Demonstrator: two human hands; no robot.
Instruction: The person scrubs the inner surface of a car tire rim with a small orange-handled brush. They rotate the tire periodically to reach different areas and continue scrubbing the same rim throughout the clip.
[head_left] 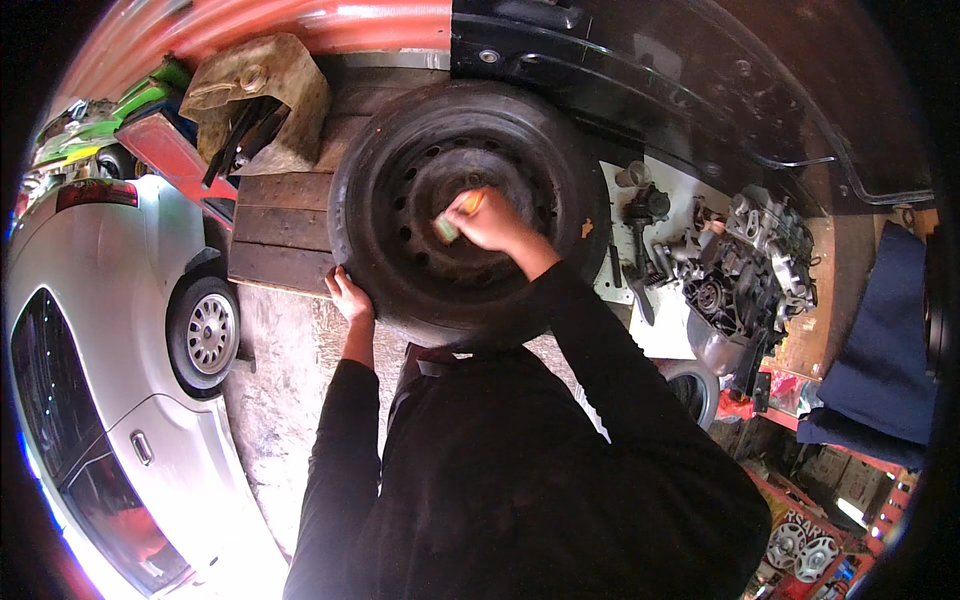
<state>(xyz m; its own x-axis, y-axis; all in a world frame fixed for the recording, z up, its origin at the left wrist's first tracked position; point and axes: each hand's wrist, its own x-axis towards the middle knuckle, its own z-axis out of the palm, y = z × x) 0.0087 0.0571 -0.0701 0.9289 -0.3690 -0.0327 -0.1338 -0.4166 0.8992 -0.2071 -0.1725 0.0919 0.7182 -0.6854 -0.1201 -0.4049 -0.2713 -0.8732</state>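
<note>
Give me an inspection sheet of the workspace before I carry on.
Surface: brown wooden-plank bench, stained.
Job's things: black rubber tyre on a dark, round metal wheel, lying face up; small pale-and-orange hand tool, motion-blurred, contact with the wheel unclear.
Clutter: stained beige box-shaped container holding dark, long items, upper left; grey metal engine parts, right.
Hands: right fingers grip the tool; left fingers touch the tyre's near-left edge.
Cables: nothing seen.
Surroundings: silver car, left; navy-blue cloth, far right.
</note>
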